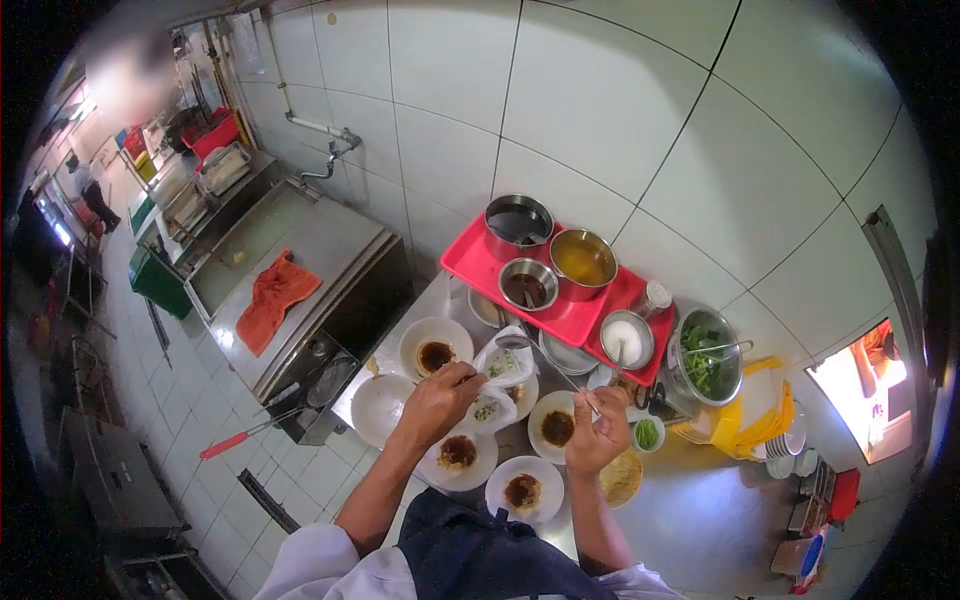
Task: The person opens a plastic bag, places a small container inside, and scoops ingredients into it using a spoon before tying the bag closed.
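My right hand [598, 430] grips the thin handle of a metal ladle [514, 342], whose round head reaches up and left over the bowls. My left hand [445, 397] is closed, fingertips pressed together beside a white, bag-like wrapping [503, 362] holding chopped greens. Whether it pinches that wrapping or something small is hidden. Around both hands stand several white bowls with dark sauce, among them one bowl [434, 327] at the upper left, another [487, 462] below my left hand, one [536, 408] beside my right hand and one [525, 515] nearest me.
A red tray [470, 252] against the wall carries metal pots of liquid and a bowl of white powder [636, 325]. Right of it are a bowl of leafy greens [722, 385] and a yellow basket [765, 435]. An orange cloth [275, 300] lies on the left counter. A person [95, 195] stands far back.
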Motion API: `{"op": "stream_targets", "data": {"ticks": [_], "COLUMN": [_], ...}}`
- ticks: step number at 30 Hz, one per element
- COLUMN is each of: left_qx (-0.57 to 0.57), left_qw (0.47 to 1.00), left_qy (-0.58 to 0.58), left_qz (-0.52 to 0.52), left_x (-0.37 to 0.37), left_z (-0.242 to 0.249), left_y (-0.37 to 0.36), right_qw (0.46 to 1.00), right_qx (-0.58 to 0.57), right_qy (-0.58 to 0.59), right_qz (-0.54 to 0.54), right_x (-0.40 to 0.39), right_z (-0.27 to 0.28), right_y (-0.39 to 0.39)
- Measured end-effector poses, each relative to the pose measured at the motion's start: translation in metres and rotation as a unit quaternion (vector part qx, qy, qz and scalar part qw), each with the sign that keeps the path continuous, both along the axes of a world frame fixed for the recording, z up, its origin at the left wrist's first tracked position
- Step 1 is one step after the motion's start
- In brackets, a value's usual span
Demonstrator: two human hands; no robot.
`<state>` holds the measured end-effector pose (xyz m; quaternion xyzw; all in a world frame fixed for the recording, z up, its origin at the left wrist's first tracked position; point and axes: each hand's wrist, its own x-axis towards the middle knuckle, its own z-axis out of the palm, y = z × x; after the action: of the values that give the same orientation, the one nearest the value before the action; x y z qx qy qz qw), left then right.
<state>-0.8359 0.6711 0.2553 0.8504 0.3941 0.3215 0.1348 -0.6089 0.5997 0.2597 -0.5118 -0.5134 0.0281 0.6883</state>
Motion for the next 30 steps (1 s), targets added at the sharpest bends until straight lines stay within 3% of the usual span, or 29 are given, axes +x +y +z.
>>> {"op": "stream_targets", "data": {"ticks": [1,4,7,10,13,16,26,30], "left_qx": [-0.009,-0.062,-0.133,-0.177,-0.212,-0.208,-0.228,-0.176], "left_qw": [1.0,0.998,0.991,0.983,0.975,0.973,0.968,0.979], "left_qy": [-0.006,-0.023,-0.028,-0.018,-0.039,-0.071,-0.081,-0.081], "left_qz": [-0.003,-0.012,-0.003,0.037,0.056,0.066,0.067,0.061], "left_x": [0.0,0.002,0.004,0.004,0.001,-0.002,-0.007,-0.009], "left_z": [0.001,0.002,0.003,0.0,-0.004,-0.011,-0.002,-0.007], "left_y": [0.001,0.001,0.003,0.005,0.01,0.015,0.02,0.021], "right_qw": [1.0,0.982,0.898,0.849,0.881,0.925,0.964,0.977], "right_qx": [0.002,-0.079,-0.169,-0.147,-0.12,-0.102,-0.045,-0.049], "right_qy": [-0.013,0.167,0.407,0.507,0.458,0.363,0.259,0.202], "right_qz": [0.005,-0.034,-0.016,0.014,0.029,0.036,0.045,0.04], "right_x": [0.001,-0.01,-0.006,-0.005,-0.016,-0.015,-0.019,-0.018], "right_z": [-0.004,-0.013,-0.023,-0.021,0.003,-0.011,-0.029,-0.023], "right_y": [0.001,0.007,0.01,0.007,-0.006,-0.027,-0.051,-0.053]}}
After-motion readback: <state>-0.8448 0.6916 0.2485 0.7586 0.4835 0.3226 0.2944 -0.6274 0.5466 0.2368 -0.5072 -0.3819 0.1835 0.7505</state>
